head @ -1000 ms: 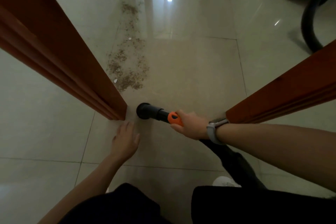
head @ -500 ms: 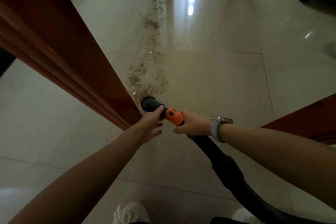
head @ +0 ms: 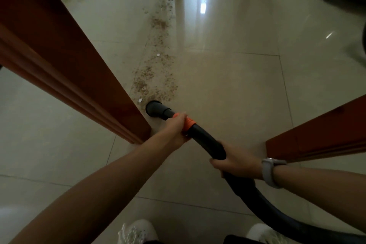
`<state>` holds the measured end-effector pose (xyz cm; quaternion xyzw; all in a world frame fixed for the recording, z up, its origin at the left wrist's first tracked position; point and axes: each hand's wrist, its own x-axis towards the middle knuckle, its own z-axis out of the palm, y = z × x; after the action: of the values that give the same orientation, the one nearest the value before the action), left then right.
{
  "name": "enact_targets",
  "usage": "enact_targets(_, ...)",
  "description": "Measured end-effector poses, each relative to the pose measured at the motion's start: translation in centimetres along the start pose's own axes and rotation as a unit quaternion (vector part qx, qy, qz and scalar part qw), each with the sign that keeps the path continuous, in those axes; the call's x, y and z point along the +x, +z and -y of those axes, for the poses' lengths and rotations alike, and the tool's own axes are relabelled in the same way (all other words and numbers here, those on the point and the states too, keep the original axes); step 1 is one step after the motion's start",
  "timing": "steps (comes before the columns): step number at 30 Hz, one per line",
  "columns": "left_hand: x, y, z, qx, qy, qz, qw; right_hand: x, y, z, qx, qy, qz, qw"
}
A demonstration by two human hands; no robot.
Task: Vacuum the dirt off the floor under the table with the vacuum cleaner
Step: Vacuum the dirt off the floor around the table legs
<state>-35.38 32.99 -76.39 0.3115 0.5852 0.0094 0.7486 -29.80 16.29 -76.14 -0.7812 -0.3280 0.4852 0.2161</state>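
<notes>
The hose [head: 206, 140] is gripped by the left hand [head: 174, 130] at its orange collar and by the right hand [head: 233, 161] lower down. Its nozzle [head: 155, 107] is set on the floor [head: 227, 89] beside a table leg [head: 79, 77], with dirt [head: 156, 81] trailing toward 12 o'clock.

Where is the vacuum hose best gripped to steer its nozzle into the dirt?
Grip the vacuum hose from above at the orange collar, just behind the nozzle, as the left hand does; the right hand holds further back. The rigid straight section there probably gives most control.

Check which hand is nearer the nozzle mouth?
Left. The left hand grips the orange collar just behind the nozzle mouth; the right hand holds the black hose farther back.
</notes>
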Motion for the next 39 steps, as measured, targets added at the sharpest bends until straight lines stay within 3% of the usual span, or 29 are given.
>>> enact_targets(4,-0.8,0.2,-1.5,0.049,-0.015,0.004,0.999,1.1,-0.5,0.7,-0.014,-0.024,0.001,1.000)
enact_targets(11,0.0,-0.6,-2.1,0.114,0.046,-0.040,0.992,1.7,-0.7,1.1,0.048,-0.040,0.047,0.997)
enact_targets(16,0.3,0.6,-1.8,0.078,0.112,-0.117,0.984,1.3,-0.3,1.0,0.010,-0.024,-0.020,0.999)
enact_targets(19,-0.2,0.7,-0.6,0.019,0.109,-0.158,0.981,0.7,0.4,1.4,-0.075,-0.034,-0.099,0.992)
enact_targets(21,-0.2,0.6,0.0,-0.016,0.102,-0.168,0.980,0.6,0.5,1.7,-0.108,-0.035,-0.107,0.988)
enact_targets(24,0.0,1.0,0.2,-0.026,0.120,-0.161,0.979,1.5,-0.6,1.9,-0.089,-0.033,-0.058,0.994)
enact_targets(29,0.2,2.2,0.1,-0.045,0.132,-0.075,0.987,2.4,-3.5,2.3,-0.072,-0.025,-0.032,0.997)
enact_targets(39,-0.6,4.2,0.9,-0.064,0.123,-0.052,0.989,0.1,-5.2,2.6,-0.128,-0.002,-0.061,0.990)
